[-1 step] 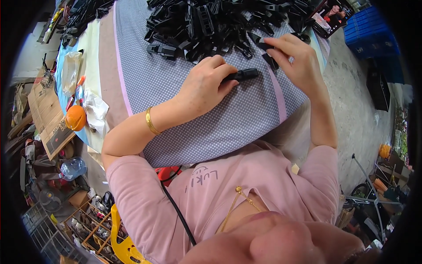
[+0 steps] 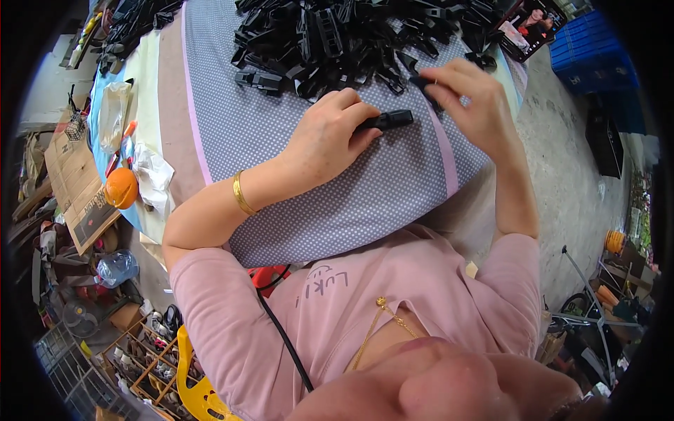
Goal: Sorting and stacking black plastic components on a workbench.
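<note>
My left hand (image 2: 330,133) rests over the dotted grey cloth (image 2: 330,203) on the table, its thumb and fingers closed round a black plastic part (image 2: 397,118). One blocky end of that part sticks out to the right. To the right and a little farther off, my right hand (image 2: 472,98) pinches a small dark piece (image 2: 420,82) between thumb and forefinger; its exact kind is unclear. Another dark piece lies partly hidden beneath those fingers. Beyond both hands spreads a heap of black plastic parts (image 2: 330,42), with one buckle-like part (image 2: 258,81) at its near left edge.
A lit phone (image 2: 531,29) stands at the far right, near a blue crate (image 2: 593,52). Along the table's left side are an orange round object (image 2: 121,188) and crumpled white plastic (image 2: 153,177). Cardboard (image 2: 78,182) leans left of the table. A black cable (image 2: 284,333) crosses my shirt.
My right hand has shifted slightly toward me, bringing the small dark piece lower, over the one on the cloth. My left hand and its black part stay where they were.
</note>
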Demonstrator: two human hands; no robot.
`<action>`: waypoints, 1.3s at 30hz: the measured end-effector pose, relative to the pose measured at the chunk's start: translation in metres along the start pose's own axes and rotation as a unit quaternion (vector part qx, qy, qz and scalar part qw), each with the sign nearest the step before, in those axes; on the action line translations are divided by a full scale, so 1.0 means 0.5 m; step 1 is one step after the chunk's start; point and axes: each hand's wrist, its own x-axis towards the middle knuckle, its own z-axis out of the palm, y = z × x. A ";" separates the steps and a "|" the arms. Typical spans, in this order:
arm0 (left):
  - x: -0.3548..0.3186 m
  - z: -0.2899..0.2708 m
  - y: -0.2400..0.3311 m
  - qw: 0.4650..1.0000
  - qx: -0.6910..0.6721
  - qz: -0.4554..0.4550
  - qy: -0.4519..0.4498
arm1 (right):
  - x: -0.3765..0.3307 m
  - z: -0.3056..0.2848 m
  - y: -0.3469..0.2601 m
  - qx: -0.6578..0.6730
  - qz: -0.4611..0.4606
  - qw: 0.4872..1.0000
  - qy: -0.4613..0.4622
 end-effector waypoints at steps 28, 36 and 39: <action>-0.001 -0.011 -0.007 0.999 -0.035 -0.023 -0.024 | -0.044 0.015 -0.022 -0.023 -0.074 0.996 -0.052; 0.007 -0.007 0.002 0.999 -0.011 -0.039 -0.023 | -0.032 0.045 -0.011 0.027 -0.104 0.993 -0.051; 0.005 0.004 0.003 0.999 -0.028 -0.034 -0.002 | -0.034 0.060 -0.016 0.050 -0.119 0.991 -0.036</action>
